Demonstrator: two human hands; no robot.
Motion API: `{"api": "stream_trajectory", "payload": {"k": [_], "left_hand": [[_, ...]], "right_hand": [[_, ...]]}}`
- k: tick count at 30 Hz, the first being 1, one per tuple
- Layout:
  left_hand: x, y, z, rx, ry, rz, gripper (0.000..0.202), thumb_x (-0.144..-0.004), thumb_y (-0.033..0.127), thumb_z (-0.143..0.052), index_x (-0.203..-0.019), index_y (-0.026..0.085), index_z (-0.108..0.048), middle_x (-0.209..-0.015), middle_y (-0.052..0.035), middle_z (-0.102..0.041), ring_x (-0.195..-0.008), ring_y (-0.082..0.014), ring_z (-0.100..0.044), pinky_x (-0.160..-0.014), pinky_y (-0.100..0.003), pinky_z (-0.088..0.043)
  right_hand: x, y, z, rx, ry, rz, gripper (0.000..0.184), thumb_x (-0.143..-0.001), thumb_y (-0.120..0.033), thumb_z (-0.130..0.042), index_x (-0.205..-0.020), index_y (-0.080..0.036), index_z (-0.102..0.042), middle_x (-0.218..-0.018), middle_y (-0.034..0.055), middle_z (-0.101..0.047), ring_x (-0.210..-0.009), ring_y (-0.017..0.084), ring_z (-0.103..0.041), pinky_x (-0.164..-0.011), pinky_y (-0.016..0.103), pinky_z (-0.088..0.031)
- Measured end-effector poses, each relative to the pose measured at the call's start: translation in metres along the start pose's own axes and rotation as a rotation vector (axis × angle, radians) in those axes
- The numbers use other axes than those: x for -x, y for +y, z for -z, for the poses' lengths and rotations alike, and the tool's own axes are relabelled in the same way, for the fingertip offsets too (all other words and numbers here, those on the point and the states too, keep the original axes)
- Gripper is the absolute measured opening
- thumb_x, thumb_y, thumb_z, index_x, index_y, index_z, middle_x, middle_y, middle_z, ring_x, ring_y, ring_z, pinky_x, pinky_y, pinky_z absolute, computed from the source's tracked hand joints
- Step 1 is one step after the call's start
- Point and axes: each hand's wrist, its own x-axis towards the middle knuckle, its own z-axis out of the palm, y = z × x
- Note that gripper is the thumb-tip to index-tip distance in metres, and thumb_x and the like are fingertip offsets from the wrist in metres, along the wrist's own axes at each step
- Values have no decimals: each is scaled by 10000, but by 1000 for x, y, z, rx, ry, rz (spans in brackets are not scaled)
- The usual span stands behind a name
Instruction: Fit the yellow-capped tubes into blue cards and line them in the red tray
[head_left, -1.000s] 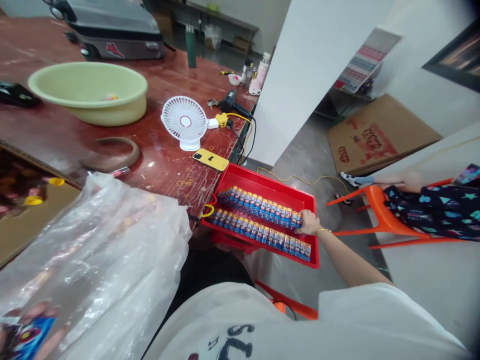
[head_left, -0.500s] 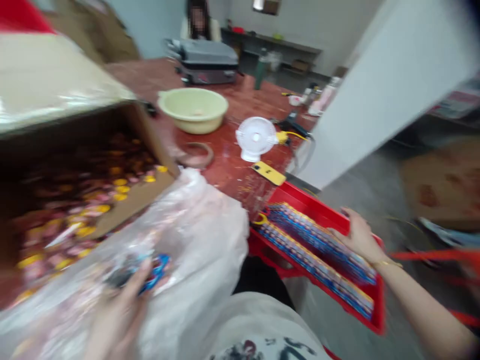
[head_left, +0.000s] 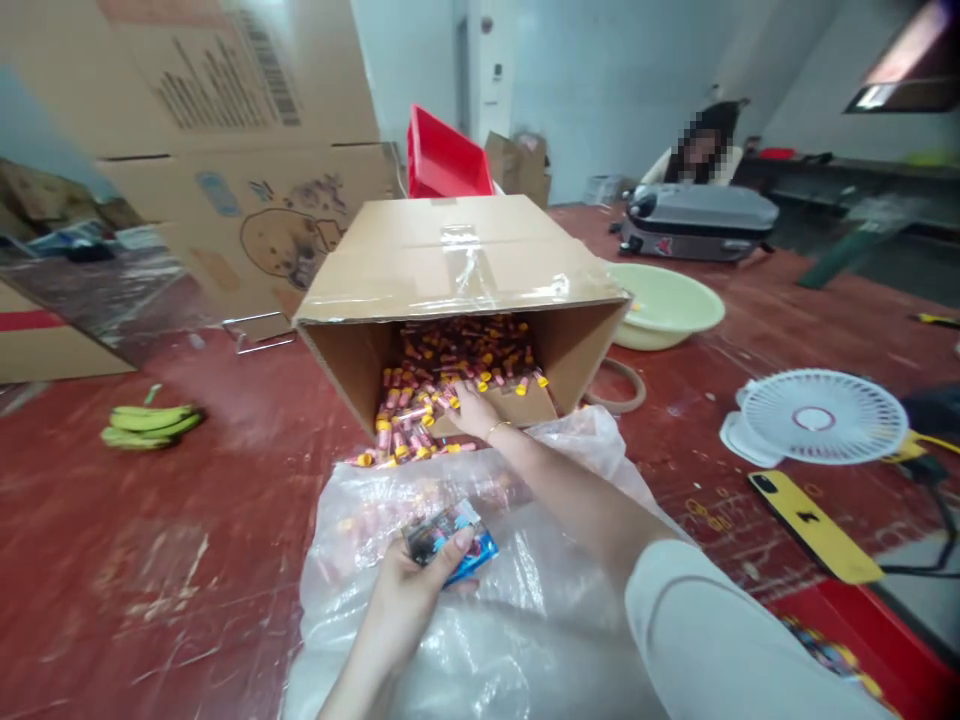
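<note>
A cardboard box [head_left: 450, 260] lies on its side on the red table, its mouth facing me and full of small pink tubes with yellow caps [head_left: 442, 375]. My right hand [head_left: 469, 408] reaches into the mouth of the box, fingers curled down among the tubes. My left hand [head_left: 412, 590] is closer to me, above a clear plastic bag [head_left: 555, 620], and pinches a small stack of blue printed cards [head_left: 450, 540]. Several tubes have spilled onto the bag's edge.
A pale green basin [head_left: 667, 300], a white desk fan [head_left: 817, 415] and a yellow phone [head_left: 814, 525] are at the right. A red tray corner [head_left: 862, 630] shows bottom right. Bananas [head_left: 146, 425] lie at the left. Big cartons [head_left: 247, 150] stand behind. Another person sits far back.
My view swung left from the red tray to the box. My right hand left the tray of bottles and went into the box. My left hand still holds the cards.
</note>
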Motion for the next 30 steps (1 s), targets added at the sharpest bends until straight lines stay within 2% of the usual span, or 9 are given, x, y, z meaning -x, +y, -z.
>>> {"api": "stream_trajectory", "payload": {"k": [2,5,11,14,16,19,23,27,30], "left_hand": [[0,1,3,21,21,14,336,-662,441,-781,-760,128,-708,-665,-54,-677,-632,-195,-636,-544,-294,-572],[-4,1,10,31,7,11,339,-641,438,-795,-738,126,-706,-664,-59,-681,-644,-202,-651,-546,-287,-566],[-21,-6,10,24,-78,43,280,-613,378,-819,-710,149,-691,-636,-33,-676,-592,-163,-633,-545,-256,-532],[-23,-3,2,-12,-128,6,222,-607,320,-826,-676,165,-682,-602,3,-634,-558,-132,-586,-550,-241,-503],[-21,0,-1,-57,-166,-49,192,-619,289,-820,-631,175,-666,-591,10,-619,-556,-125,-561,-571,-236,-484],[-18,2,-5,-120,-211,-118,170,-630,279,-815,-634,188,-671,-631,-2,-636,-608,-143,-566,-626,-248,-475],[-18,3,-10,-170,-196,-147,180,-612,289,-827,-701,197,-701,-692,-16,-671,-663,-177,-599,-684,-282,-490],[-20,3,-15,-197,-210,-163,153,-622,280,-818,-680,195,-705,-663,-11,-670,-646,-182,-606,-679,-292,-498],[-21,1,-17,-159,-245,-141,155,-642,296,-807,-658,184,-701,-635,-11,-662,-625,-167,-605,-661,-282,-491]], "right_hand": [[-12,0,-14,-43,19,-48,102,-848,-191,-617,-931,-134,-595,-984,43,-624,-877,156,-608,-796,339,-520],[-8,0,-7,-141,36,-123,59,-831,-198,-613,-864,-149,-609,-913,51,-648,-847,162,-618,-803,326,-514],[52,-29,82,-454,-74,-156,267,-840,-335,-605,-1077,-214,-587,-915,41,-688,-841,167,-662,-755,302,-547],[81,-61,121,-619,-128,-46,261,-838,-311,-644,-1067,-241,-539,-975,34,-651,-838,143,-640,-735,284,-543],[90,-76,134,-556,-132,75,186,-838,-267,-654,-983,-235,-541,-971,35,-626,-824,141,-615,-721,288,-528],[91,-85,141,-385,-167,225,93,-843,-224,-644,-892,-220,-565,-948,44,-612,-834,156,-583,-734,317,-501],[91,-86,143,-352,-240,248,87,-847,-201,-630,-910,-205,-569,-915,44,-595,-786,147,-563,-696,313,-485],[95,-88,145,-400,-298,182,93,-837,-212,-645,-900,-186,-581,-894,41,-595,-759,131,-552,-681,296,-477],[97,-84,139,-556,-386,-14,129,-835,-290,-654,-876,-187,-587,-843,20,-603,-718,119,-559,-638,274,-489]]}}
